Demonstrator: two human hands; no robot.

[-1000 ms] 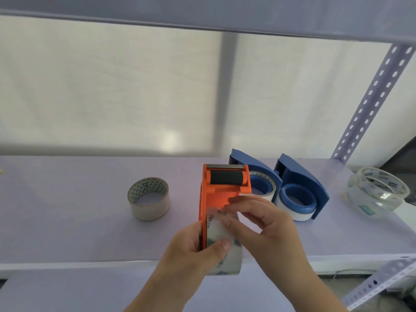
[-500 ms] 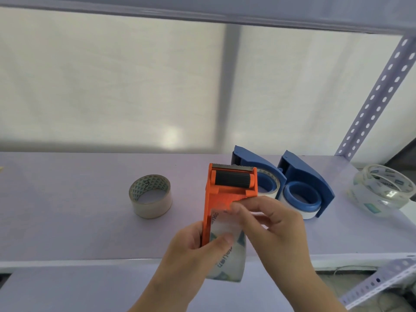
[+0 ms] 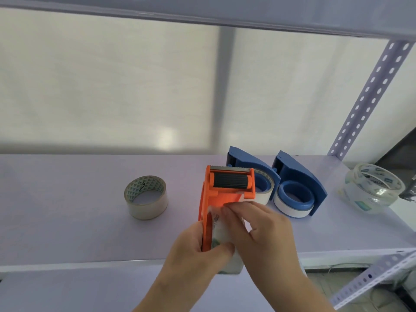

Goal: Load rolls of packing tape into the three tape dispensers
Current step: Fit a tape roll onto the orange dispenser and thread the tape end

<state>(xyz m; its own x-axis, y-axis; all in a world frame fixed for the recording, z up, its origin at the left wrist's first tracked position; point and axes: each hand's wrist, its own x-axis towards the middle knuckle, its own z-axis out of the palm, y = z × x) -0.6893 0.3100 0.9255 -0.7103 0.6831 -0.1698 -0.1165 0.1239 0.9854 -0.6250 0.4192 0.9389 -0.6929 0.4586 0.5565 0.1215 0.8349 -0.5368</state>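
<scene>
Orange plastic tape dispenser is being held above the front edge of the lavender shelf, at about 6 o'clock in the head view, with its black roller and serrated blade pointing away toward 12 o'clock. A clear roll of packing tape is sitting in the dispenser body. Left hand is gripping the dispenser and roll from the 7 o'clock side, its fingers wrapped behind the orange side plate and the thumb pressing on the roll. Right hand is lying over the roll from the 4 o'clock side, its fingers together and pinching the loose tape end just below the roller.

At 1 o'clock from the orange dispenser, first blue dispenser is resting on the shelf with a roll on its hub, partly hidden behind the orange one. Second blue dispenser is lying just beside it at 3 o'clock, also carrying a white-edged roll. Spare tape roll with a green patterned core is standing at 9 o'clock, well apart. Clear printed rolls are stacked at the shelf's right end, near the perforated upright.
</scene>
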